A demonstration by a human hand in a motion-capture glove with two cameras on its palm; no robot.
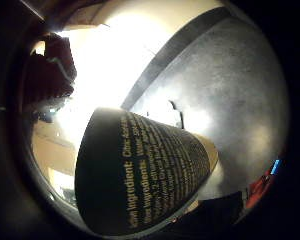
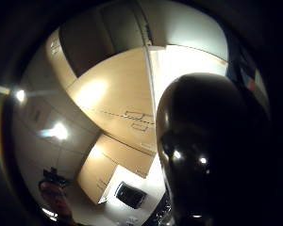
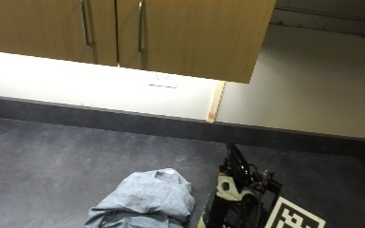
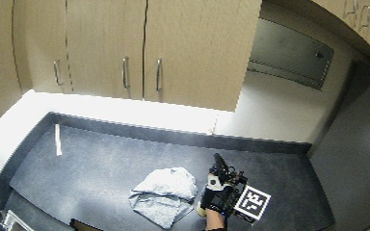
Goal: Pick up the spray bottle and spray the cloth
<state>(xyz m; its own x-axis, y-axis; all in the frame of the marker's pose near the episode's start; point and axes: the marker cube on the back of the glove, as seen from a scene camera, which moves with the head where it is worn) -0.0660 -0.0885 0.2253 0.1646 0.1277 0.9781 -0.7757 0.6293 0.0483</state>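
Bottle work: gloved right hand (image 4: pixel 216 202) is gripping the spray bottle (image 4: pixel 214 182) upright beside the crumpled cloth (image 4: pixel 165 195); nozzle probably needs turning clothward before squeezing.

Dark grey countertop (image 4: pixel 108 168) with matching upstand along the wall. Wooden wall cabinets (image 4: pixel 140 48) above, fitted with metal handles (image 4: pixel 125 72). White strip (image 4: pixel 58 139) lies near the counter's left end.

Close to your palm you have a glossy black rounded shape (image 2: pixel 205 150), too near to identify, and beyond it pale wooden cabinet doors (image 2: pixel 118 99) under bright lamp glare (image 2: pixel 59 132).
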